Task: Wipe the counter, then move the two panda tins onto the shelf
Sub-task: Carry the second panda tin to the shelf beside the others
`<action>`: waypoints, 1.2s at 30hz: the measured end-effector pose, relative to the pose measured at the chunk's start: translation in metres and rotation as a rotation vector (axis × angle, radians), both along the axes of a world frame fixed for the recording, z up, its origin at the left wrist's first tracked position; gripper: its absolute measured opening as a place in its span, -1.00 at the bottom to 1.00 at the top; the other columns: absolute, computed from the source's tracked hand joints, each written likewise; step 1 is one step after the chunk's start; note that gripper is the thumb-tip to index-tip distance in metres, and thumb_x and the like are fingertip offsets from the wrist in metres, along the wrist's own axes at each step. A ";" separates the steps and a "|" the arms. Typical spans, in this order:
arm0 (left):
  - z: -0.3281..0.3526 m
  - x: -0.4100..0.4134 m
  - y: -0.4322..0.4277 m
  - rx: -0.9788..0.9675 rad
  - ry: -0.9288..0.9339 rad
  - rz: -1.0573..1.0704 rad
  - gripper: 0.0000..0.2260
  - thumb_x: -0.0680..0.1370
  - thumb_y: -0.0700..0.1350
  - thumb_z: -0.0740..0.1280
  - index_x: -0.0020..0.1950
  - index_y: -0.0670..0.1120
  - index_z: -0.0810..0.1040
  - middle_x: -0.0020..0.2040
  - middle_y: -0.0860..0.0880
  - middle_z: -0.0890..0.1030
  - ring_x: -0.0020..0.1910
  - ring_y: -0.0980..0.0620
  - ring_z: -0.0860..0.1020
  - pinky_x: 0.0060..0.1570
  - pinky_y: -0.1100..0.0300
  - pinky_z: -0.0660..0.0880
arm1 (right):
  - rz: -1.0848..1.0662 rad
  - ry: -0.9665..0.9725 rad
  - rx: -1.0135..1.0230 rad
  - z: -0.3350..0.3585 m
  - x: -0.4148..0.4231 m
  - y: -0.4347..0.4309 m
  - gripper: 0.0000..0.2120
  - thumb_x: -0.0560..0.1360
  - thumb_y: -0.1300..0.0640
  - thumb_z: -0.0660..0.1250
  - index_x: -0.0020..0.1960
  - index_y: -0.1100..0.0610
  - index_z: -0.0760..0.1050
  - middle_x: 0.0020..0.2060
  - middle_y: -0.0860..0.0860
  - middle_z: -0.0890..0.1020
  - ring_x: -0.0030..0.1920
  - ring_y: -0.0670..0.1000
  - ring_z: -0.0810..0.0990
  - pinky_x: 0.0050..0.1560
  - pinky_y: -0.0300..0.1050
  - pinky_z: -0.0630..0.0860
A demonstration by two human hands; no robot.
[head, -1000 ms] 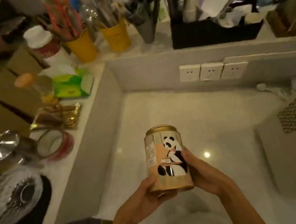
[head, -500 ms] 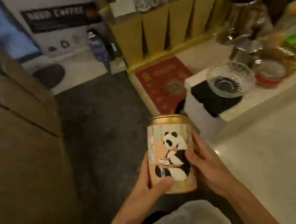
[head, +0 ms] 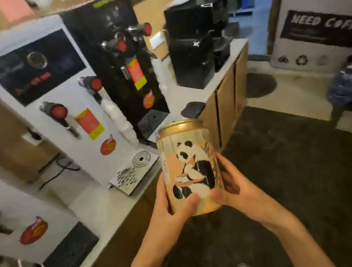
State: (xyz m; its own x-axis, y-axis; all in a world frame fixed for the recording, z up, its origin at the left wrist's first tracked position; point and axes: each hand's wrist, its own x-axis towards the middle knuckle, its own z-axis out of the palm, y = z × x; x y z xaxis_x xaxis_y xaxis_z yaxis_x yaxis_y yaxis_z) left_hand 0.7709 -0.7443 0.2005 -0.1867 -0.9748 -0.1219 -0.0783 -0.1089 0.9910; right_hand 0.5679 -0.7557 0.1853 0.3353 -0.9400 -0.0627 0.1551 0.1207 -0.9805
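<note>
I hold one gold panda tin [head: 189, 168] upright in front of me, its panda picture facing me and its gold lid on. My left hand [head: 169, 205] grips its lower left side with the thumb across the front. My right hand [head: 235, 184] wraps its lower right side. The tin hangs in the air over the edge of a white counter [head: 104, 212] and the dark floor. No second panda tin and no shelf are in view.
On the counter to the left stand white hot-water dispensers [head: 53, 110] with red taps, a black dispenser [head: 124, 68] and black coffee machines [head: 198, 43]. A dark floor mat [head: 290, 173] lies to the right, with a water jug [head: 343, 85] and a poster wall beyond.
The view has swung left, from the wiped counter across the floor to the counter with the dispensers. The tin stays held in both hands in front of me.
</note>
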 end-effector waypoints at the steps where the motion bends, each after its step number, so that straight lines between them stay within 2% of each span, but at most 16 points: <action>1: 0.015 0.007 -0.015 -0.054 -0.013 0.059 -0.23 0.35 0.25 0.53 0.43 0.42 0.17 0.26 0.36 0.55 0.20 0.29 0.57 -0.03 0.44 0.55 | 0.059 0.015 -0.050 0.014 0.008 -0.028 -0.23 0.35 -0.14 0.54 0.35 -0.54 0.15 0.30 -0.45 0.46 0.34 -0.27 0.46 0.16 -0.36 0.49; 4: 0.064 0.044 -0.057 -0.224 -0.047 0.266 -0.18 0.29 0.29 0.54 0.44 0.37 0.19 0.25 0.30 0.57 0.20 0.22 0.59 -0.03 0.37 0.59 | 0.284 0.033 -0.222 0.067 0.049 -0.113 -0.18 0.33 -0.24 0.51 0.37 -0.59 0.06 0.28 -0.49 0.44 0.31 -0.29 0.47 0.17 -0.28 0.53; 6: 0.097 0.063 -0.075 -0.306 -0.056 0.319 -0.15 0.28 0.25 0.58 0.43 0.42 0.17 0.25 0.30 0.56 0.21 0.17 0.60 -0.01 0.27 0.62 | 0.365 0.059 -0.311 0.101 0.070 -0.149 -0.16 0.26 -0.34 0.50 0.32 -0.65 0.02 0.24 -0.55 0.44 0.28 -0.33 0.47 0.12 -0.30 0.55; 9: 0.153 0.102 -0.100 -0.464 -0.127 0.432 -0.08 0.33 0.16 0.57 0.49 0.39 0.05 0.30 0.33 0.51 0.26 0.20 0.57 0.05 0.24 0.61 | 0.575 0.008 -0.449 0.167 0.116 -0.206 -0.16 0.25 -0.28 0.54 0.22 -0.72 0.03 0.18 -0.56 0.48 0.21 -0.35 0.53 0.00 -0.44 0.53; 12: 0.211 0.144 -0.117 -0.571 -0.309 0.508 -0.09 0.39 0.19 0.50 0.52 0.36 -0.06 0.39 0.39 0.41 0.34 0.31 0.46 0.23 0.26 0.52 | 0.672 0.029 -0.629 0.226 0.172 -0.241 -0.05 0.21 -0.27 0.58 0.25 -0.72 -0.05 0.26 -0.45 0.50 0.25 -0.27 0.54 0.13 -0.30 0.54; 14: 0.245 0.180 -0.132 -0.616 -0.414 0.565 -0.08 0.42 0.14 0.50 0.55 0.30 -0.08 0.46 0.29 0.37 0.35 0.34 0.43 0.26 0.34 0.47 | 0.695 0.045 -0.730 0.260 0.214 -0.265 0.02 0.20 -0.23 0.60 0.34 -0.64 -0.07 0.33 -0.29 0.52 0.28 -0.18 0.56 0.27 -0.12 0.51; 16: 0.277 0.219 -0.151 -0.641 -0.489 0.579 -0.12 0.44 0.11 0.50 0.57 0.26 -0.03 0.43 0.24 0.41 0.29 0.36 0.47 0.18 0.40 0.49 | 0.683 0.039 -0.804 0.286 0.258 -0.291 0.08 0.17 -0.23 0.61 0.42 -0.53 -0.06 0.32 -0.18 0.57 0.27 -0.13 0.58 0.34 -0.04 0.48; 18: 0.305 0.260 -0.173 -0.635 -0.577 0.601 -0.18 0.43 0.15 0.49 0.53 0.29 0.07 0.33 0.26 0.50 0.19 0.36 0.54 0.15 0.32 0.54 | 0.637 0.061 -0.857 0.309 0.303 -0.319 0.16 0.16 -0.20 0.62 0.50 -0.38 -0.08 0.35 -0.10 0.55 0.30 -0.08 0.55 0.38 0.02 0.41; 20: 0.326 0.304 -0.200 -0.600 -0.663 0.651 -0.22 0.40 0.18 0.51 0.49 0.29 0.14 0.16 0.38 0.50 0.06 0.36 0.57 0.10 0.30 0.52 | 0.602 0.086 -0.908 0.330 0.351 -0.349 0.12 0.20 -0.11 0.65 0.51 -0.28 -0.03 0.38 -0.07 0.50 0.34 -0.03 0.50 0.36 0.01 0.38; 22: 0.341 0.347 -0.229 -0.564 -0.744 0.680 -0.23 0.38 0.19 0.52 0.46 0.30 0.15 0.04 0.42 0.45 -0.04 0.39 0.54 -0.08 0.41 0.46 | 0.629 0.110 -0.878 0.347 0.397 -0.377 0.04 0.23 0.05 0.66 0.48 -0.23 0.07 0.37 -0.05 0.47 0.37 0.05 0.46 0.34 0.05 0.42; 24: 0.350 0.389 -0.260 -0.521 -0.796 0.683 -0.29 0.39 0.13 0.54 0.42 0.23 0.22 0.01 0.34 0.51 -0.10 0.37 0.57 -0.18 0.42 0.52 | 0.679 0.160 -0.856 0.359 0.440 -0.400 -0.09 0.25 0.19 0.65 0.34 -0.29 0.18 0.26 -0.10 0.48 0.37 0.10 0.43 0.21 -0.08 0.48; 25: 0.353 0.410 -0.276 -0.483 -0.817 0.684 -0.35 0.40 0.10 0.55 0.38 0.17 0.27 0.02 0.28 0.53 -0.09 0.33 0.57 -0.15 0.39 0.53 | 0.691 0.188 -0.848 0.363 0.461 -0.412 -0.09 0.26 0.25 0.63 0.34 -0.26 0.17 0.23 -0.10 0.48 0.37 0.11 0.42 0.21 -0.09 0.48; 27: 0.354 0.450 -0.307 -0.386 -0.833 0.702 -0.43 0.41 0.08 0.54 0.30 0.10 0.32 0.10 0.12 0.55 -0.02 0.22 0.54 -0.12 0.31 0.47 | 0.676 0.252 -0.806 0.366 0.498 -0.434 0.05 0.27 0.31 0.62 0.49 -0.09 0.02 0.30 0.02 0.42 0.39 0.14 0.38 0.38 0.07 0.39; 30: 0.345 0.498 -0.345 -0.290 -0.825 0.730 -0.39 0.41 0.14 0.52 0.36 0.03 0.36 0.22 0.00 0.54 0.14 0.02 0.52 0.09 0.10 0.44 | 0.678 0.351 -0.741 0.364 0.545 -0.467 0.11 0.28 0.32 0.60 0.54 -0.02 -0.08 0.43 0.11 0.35 0.42 0.21 0.35 0.45 0.22 0.30; 33: 0.330 0.528 -0.369 -0.281 -0.799 0.753 -0.37 0.41 0.18 0.50 0.38 0.02 0.36 0.26 0.02 0.53 0.11 0.04 0.49 0.07 0.10 0.38 | 0.672 0.397 -0.657 0.359 0.579 -0.492 0.07 0.27 0.35 0.59 0.54 0.03 -0.01 0.43 0.14 0.36 0.42 0.23 0.36 0.44 0.23 0.32; 36: 0.320 0.549 -0.386 -0.277 -0.800 0.792 -0.36 0.41 0.17 0.50 0.40 0.03 0.36 0.29 0.02 0.53 0.05 0.10 0.48 0.05 0.15 0.36 | 0.673 0.450 -0.668 0.356 0.606 -0.504 0.03 0.29 0.34 0.58 0.55 0.06 0.03 0.45 0.12 0.36 0.44 0.20 0.34 0.47 0.19 0.28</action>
State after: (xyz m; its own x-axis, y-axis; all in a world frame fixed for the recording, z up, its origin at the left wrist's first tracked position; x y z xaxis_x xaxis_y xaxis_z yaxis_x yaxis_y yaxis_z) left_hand 1.3197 -1.1299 0.5208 0.5222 -0.7959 0.3064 -0.7001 -0.1949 0.6869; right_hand 1.1736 -1.2599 0.5411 0.8762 -0.4576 0.1514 -0.1388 -0.5404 -0.8299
